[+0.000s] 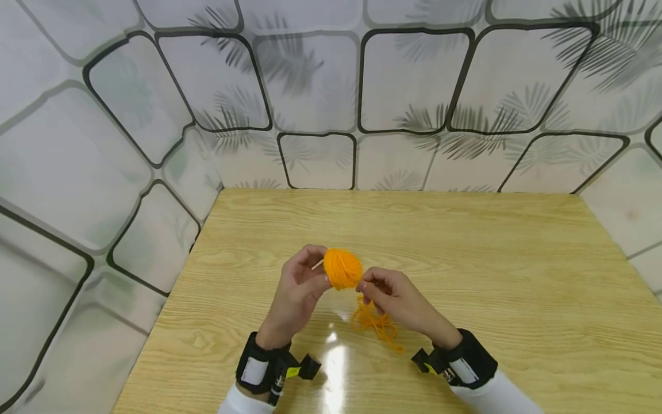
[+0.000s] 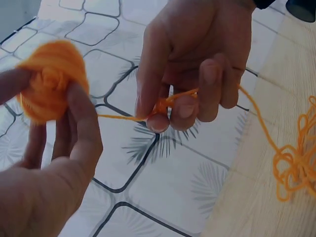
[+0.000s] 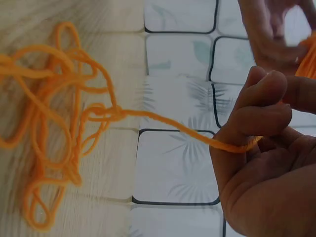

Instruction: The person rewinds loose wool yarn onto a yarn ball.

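Note:
An orange ball of yarn [image 1: 343,269] is held up over the table between the thumb and fingers of my left hand [image 1: 301,290]. Just to its right, my right hand [image 1: 397,299] pinches the yarn strand [image 2: 121,117] between thumb and forefinger. The strand runs taut from ball to pinch in the left wrist view, passes through the curled fingers, then drops to a loose tangle of orange yarn [image 1: 376,323]. Loops of that tangle [image 3: 74,98] lie on the wood in the right wrist view.
The light wooden table [image 1: 465,247] spreads around both hands. Behind it and at the left stands a pale wall covering [image 1: 320,86] with dark rounded outlines and leaf prints. Each wrist wears a black strap [image 1: 468,359] with a small camera.

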A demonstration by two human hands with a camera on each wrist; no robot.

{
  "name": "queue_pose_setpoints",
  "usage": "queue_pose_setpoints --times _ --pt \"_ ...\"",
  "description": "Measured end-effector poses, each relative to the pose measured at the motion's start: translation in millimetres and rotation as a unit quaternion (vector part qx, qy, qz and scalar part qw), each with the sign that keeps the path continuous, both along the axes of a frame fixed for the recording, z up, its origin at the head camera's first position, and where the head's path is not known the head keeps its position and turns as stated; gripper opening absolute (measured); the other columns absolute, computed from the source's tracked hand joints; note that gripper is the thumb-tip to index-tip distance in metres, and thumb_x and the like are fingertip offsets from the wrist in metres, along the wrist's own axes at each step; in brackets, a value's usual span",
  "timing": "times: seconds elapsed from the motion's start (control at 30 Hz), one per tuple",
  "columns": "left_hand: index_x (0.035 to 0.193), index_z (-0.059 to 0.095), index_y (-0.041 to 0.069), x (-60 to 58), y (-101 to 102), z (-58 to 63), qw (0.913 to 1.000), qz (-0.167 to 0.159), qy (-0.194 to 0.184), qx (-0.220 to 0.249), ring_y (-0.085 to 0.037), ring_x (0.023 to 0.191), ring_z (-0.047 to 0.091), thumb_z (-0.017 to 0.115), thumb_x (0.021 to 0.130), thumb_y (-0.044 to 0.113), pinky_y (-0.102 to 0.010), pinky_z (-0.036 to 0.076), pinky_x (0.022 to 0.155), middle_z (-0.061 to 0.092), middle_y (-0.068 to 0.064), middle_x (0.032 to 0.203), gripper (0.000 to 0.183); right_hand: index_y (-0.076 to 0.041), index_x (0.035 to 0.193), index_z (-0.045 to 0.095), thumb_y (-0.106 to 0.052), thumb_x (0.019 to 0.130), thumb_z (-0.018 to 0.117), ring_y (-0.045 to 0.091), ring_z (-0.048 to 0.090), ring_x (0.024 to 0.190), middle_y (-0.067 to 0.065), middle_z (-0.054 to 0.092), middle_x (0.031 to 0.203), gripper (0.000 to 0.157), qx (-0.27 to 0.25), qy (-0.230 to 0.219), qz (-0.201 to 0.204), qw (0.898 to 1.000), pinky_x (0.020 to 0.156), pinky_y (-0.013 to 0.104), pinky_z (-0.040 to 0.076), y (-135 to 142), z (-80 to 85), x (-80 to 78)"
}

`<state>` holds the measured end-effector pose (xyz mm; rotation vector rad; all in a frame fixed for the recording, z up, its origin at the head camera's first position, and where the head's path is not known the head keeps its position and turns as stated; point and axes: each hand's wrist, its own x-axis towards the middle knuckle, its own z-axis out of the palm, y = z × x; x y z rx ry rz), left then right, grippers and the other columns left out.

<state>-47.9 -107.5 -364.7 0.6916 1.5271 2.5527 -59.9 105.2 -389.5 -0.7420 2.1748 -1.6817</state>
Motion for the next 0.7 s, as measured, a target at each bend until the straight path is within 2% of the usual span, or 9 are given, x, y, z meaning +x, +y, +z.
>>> queue_pose_setpoints --times 0.13,0.23,0.3,0.43,0.7 --pt "0.113 0.046 -0.004 -3.6 3 -4.3 0.9937 0.100 -0.044 -0.024 -0.024 0.095 0.055 0.061 0.085 0.005 -0.038 0.049 0.081 0.050 -0.014 0.110 0.033 -0.017 0.093 0.057 -0.030 0.096 0.047 0.011 0.042 0.048 0.002 0.055 0.072 0.017 0.019 0.021 0.007 1.000 0.042 0.029 0.040 -2 3.3 17.5" --pt "0.109 0.048 -0.006 -7.0 5 -9.3 0.9824 0.168 -0.044 -0.069 -0.027 0.094 0.054 0.066 0.080 0.005 -0.038 0.050 0.079 0.050 -0.016 0.108 0.036 -0.020 0.094 0.058 -0.031 0.096 0.046 0.010 0.042 0.048 0.001 0.053 0.068 0.016 0.026 0.030 0.010 0.999 0.041 0.027 0.038 1 8.1 28.0" --pt "0.107 0.050 -0.005 -8.8 6 -12.9 0.9738 0.201 -0.031 -0.102 -0.029 0.095 0.053 0.068 0.078 0.003 -0.039 0.050 0.078 0.050 -0.017 0.108 0.035 -0.021 0.094 0.058 -0.031 0.096 0.046 0.009 0.042 0.047 0.000 0.052 0.067 0.015 0.027 0.036 0.012 0.999 0.039 0.027 0.038 3 12.4 33.5" --pt "0.105 0.052 0.000 -11.1 7 -19.6 0.9589 0.233 -0.003 -0.162 -0.032 0.095 0.052 0.068 0.078 0.003 -0.041 0.051 0.075 0.051 -0.016 0.107 0.032 -0.022 0.094 0.058 -0.027 0.096 0.046 0.008 0.044 0.049 -0.002 0.052 0.071 0.013 0.016 0.052 0.016 0.998 0.040 0.027 0.039 8 23.1 41.1" --pt "0.105 0.053 0.006 -13.8 6 -29.7 0.9376 0.255 0.031 -0.235 -0.027 0.093 0.055 0.066 0.079 0.006 -0.037 0.052 0.073 0.052 -0.011 0.105 0.030 -0.016 0.097 0.057 -0.011 0.096 0.045 0.013 0.046 0.053 0.000 0.054 0.079 0.013 -0.033 0.069 0.019 0.997 0.044 0.028 0.043 19 40.5 46.5"
